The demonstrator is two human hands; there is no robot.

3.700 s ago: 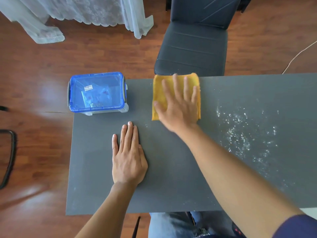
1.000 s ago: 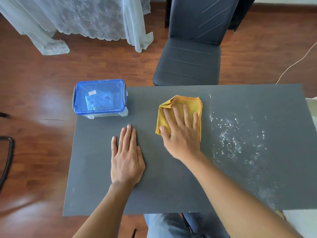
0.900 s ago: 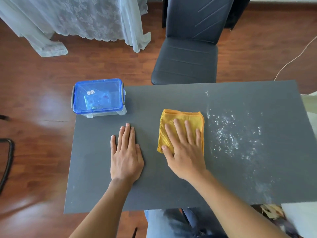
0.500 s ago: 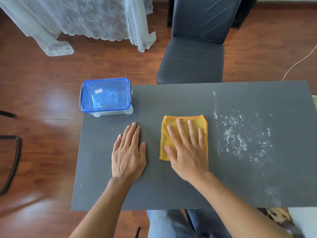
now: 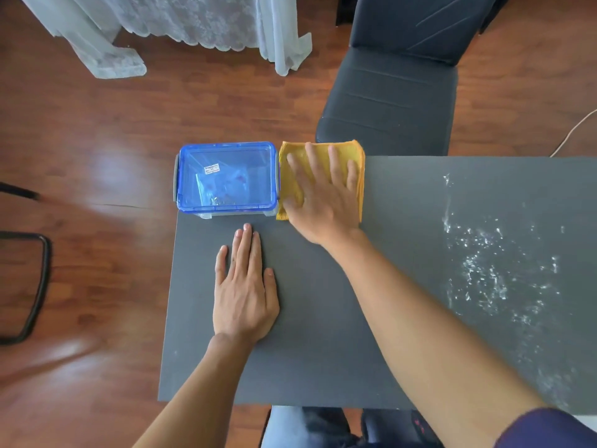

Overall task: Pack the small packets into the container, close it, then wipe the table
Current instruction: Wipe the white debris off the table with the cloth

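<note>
A clear container with a blue lid stands shut at the far left corner of the dark grey table; small packets show through the lid. A folded yellow cloth lies right beside the container at the far table edge. My right hand presses flat on the cloth, fingers spread. My left hand rests flat on the table nearer to me, holding nothing. White crumbs or powder are scattered over the right part of the table.
A dark chair stands against the far side of the table. White lace curtains hang at the back left. A black frame sits on the wooden floor at left. A thin cable runs at far right.
My right hand has slid the cloth away from me and to the left, from the table's middle up against the container. My left hand stays flat in place.
</note>
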